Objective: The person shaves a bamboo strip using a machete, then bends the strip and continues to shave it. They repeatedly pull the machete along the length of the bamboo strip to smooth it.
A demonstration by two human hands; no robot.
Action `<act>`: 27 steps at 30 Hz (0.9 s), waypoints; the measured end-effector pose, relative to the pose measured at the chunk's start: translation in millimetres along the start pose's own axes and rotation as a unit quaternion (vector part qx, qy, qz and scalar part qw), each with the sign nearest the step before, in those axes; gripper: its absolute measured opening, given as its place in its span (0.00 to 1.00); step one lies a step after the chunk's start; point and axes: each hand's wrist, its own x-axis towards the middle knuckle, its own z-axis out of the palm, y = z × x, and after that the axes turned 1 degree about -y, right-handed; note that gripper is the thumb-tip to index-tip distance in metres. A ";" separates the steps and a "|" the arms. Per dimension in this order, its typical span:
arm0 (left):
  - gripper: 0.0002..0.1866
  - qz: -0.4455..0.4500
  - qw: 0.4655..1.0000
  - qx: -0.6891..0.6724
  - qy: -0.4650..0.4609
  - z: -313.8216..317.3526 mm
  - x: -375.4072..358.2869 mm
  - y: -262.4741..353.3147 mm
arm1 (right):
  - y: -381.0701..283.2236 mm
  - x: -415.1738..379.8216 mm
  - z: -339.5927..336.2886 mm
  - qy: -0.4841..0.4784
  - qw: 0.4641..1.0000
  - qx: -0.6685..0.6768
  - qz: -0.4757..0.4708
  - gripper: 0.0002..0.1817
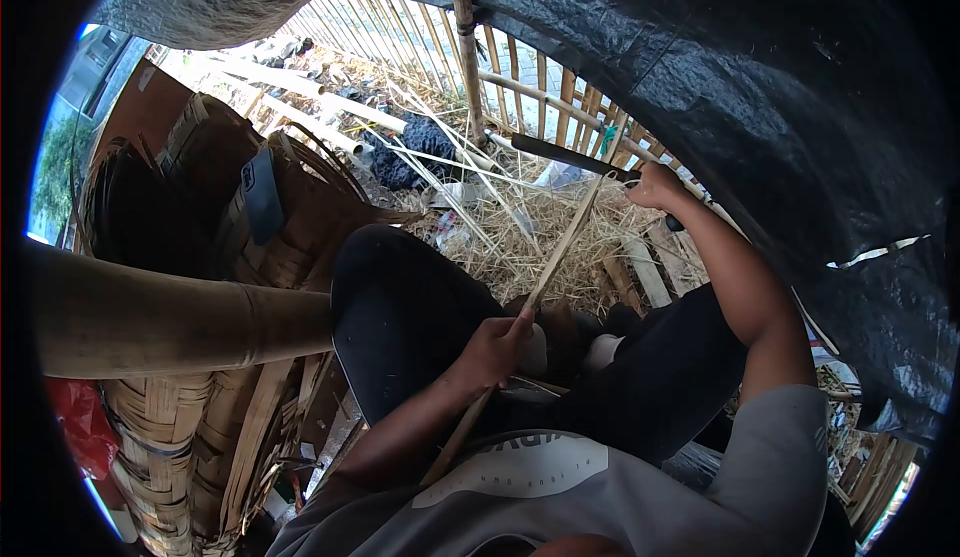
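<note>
My left hand [495,352] is closed around a long pale bamboo strip [560,250]. The strip runs from near my shirt, up between my knees, to a far end close to my right hand. My right hand [655,187] is closed on the handle of a long dark-bladed knife [565,154], which points left across the strip's far end. Blade and strip appear to meet there, where a thin curl shows. The handle is mostly hidden by my fingers.
Bamboo shavings [510,267] cover the ground past my knees. A thick bamboo pole [180,317] juts in from the left, near woven baskets [165,437] and a phone [262,197]. Black tarp [760,107] hangs right; a slatted bamboo fence [520,82] stands ahead.
</note>
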 end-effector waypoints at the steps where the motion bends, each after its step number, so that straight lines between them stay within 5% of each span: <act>1: 0.30 0.002 1.000 0.001 0.003 -0.1 -0.1 1.8 | 3.6 -2.3 -1.2 0.017 0.999 0.020 0.019 0.23; 5: 0.29 0.015 0.999 -0.036 -0.003 -4.1 4.4 3.8 | -14.7 -31.6 -16.1 -0.030 0.996 0.078 0.019 0.19; 8: 0.28 -0.001 0.996 -0.094 0.008 -6.8 2.0 19.3 | -65.8 -90.1 -18.5 -0.065 0.987 0.104 -0.104 0.14; 11: 0.27 -0.016 0.989 -0.144 -0.038 -12.0 -7.6 24.9 | -85.8 -113.6 -14.2 -0.113 0.979 0.131 -0.109 0.12; 17: 0.25 0.003 0.990 -0.136 -0.033 -3.9 2.2 25.9 | -36.6 -62.3 -26.3 0.012 0.997 0.070 -0.018 0.15; 21: 0.23 0.019 0.992 -0.126 -0.025 3.1 6.0 33.6 | -66.6 -106.0 -21.8 -0.026 0.990 0.096 -0.096 0.16; 27: 0.22 0.003 0.993 -0.118 -0.027 0.7 0.6 35.9 | -62.7 -97.9 -29.5 0.000 0.996 0.057 -0.075 0.14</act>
